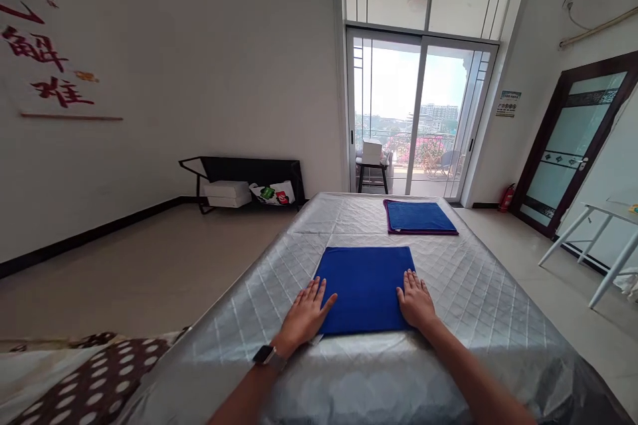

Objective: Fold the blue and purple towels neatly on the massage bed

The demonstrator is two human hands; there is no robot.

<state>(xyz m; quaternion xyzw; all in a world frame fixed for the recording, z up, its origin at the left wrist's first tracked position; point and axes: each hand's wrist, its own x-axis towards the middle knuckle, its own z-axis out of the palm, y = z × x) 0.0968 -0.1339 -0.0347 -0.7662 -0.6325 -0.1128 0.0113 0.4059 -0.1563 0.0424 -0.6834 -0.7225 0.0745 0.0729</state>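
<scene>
A blue cloth (366,289), folded into a flat rectangle, lies on the silver quilted cover (269,285) in front of me. My left hand (306,309) rests flat over its left edge, fingers spread and thumb reaching onto the cloth. On the opposite edge lies my right hand (415,299), palm down with the fingers stretched out. Neither hand grasps anything. A watch (264,354) is on my left wrist. Farther back on the cover sits a stack of folded cloths (421,216), blue on top with a purple one beneath.
Brown polka-dot fabric (100,378) lies at the lower left. Against the far wall stands a black bench frame (249,167) with white boxes (226,194) and a printed bag (274,193). A white table (613,211) is at the right, and a fire extinguisher (507,199) is by the door (573,146).
</scene>
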